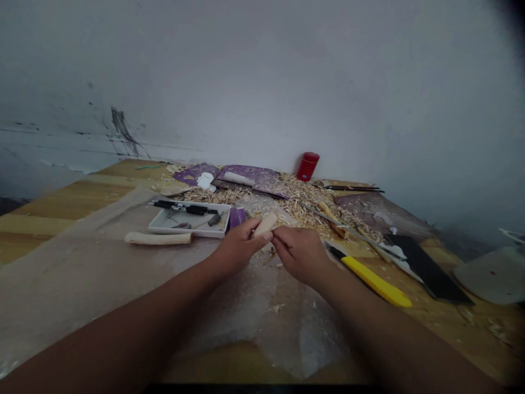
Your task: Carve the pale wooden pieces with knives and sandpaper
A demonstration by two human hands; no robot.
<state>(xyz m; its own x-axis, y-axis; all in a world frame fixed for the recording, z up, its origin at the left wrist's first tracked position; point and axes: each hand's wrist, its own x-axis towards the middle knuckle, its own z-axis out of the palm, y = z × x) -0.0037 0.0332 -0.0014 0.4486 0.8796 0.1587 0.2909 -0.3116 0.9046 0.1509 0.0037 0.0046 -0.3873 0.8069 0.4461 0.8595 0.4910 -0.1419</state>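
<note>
A short, pale piece of wood [266, 223] with a rounded end is gripped in my left hand [234, 247], the thumb lying along its near side. My right hand [301, 255] is closed right beside it, fingers pinched together against the wood's lower end. Whatever that hand grips is hidden by the fingers. Left of my hands, a longer pale wooden stick [158, 238] lies on the plastic sheet [164, 279]. Just behind the stick is a white tray [197, 233] holding black-handled tools. A yellow utility knife [375, 279] rests to the right of my right hand.
Wood shavings [311, 200] are heaped at the back, near purple sheets [256, 176] and a red canister [308, 166] by the wall [262, 82]. On the right are a long thin metal tool [348, 227], a black flat slab [429, 268] and a pale rounded object [492, 276].
</note>
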